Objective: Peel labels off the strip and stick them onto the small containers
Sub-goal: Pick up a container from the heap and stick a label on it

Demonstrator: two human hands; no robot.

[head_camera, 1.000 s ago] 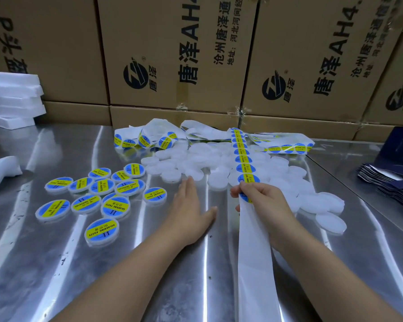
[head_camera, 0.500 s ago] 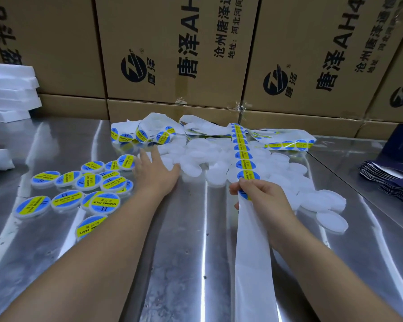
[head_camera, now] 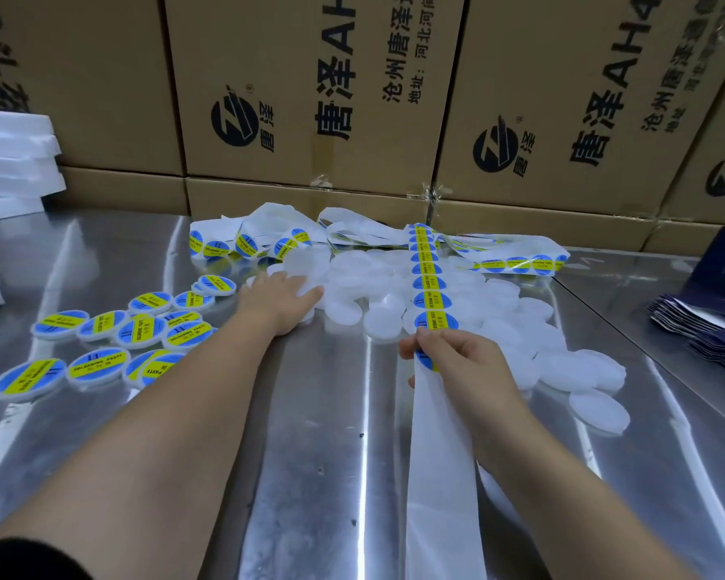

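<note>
L hand [head_camera: 279,301] is at the near-left edge of the heap of plain translucent-white round plastic containers [head_camera: 354,282]. Its fingers are stretched out and lie on the tubs; none looks curled round one yet. The heap spreads from that hand toward 1–3 o'clock, so the next tub is right under the fingertips, and L is the nearer hand.

R hand [head_camera: 461,362] pinches the white paper label strip [head_camera: 430,282] w/ round blue-and-yellow stickers, thumb and fingertips curled on the nearest sticker. The strip's long axis runs 12 to 6: stickers go up over the heap, and bare backing trails down past the wrist. It lies at approx 3 o'clock of the L hand, well apart.

Finished tubs w/ blue-yellow tops [head_camera: 143,328] sit at 8–9 o'clock of the L hand on the shiny steel table [head_camera: 319,454].

Vs 0.5 s ago: L hand has gone from beside the finished group on toward 1 o'clock, onto the heap. R hand's pinch is unchanged.
</note>
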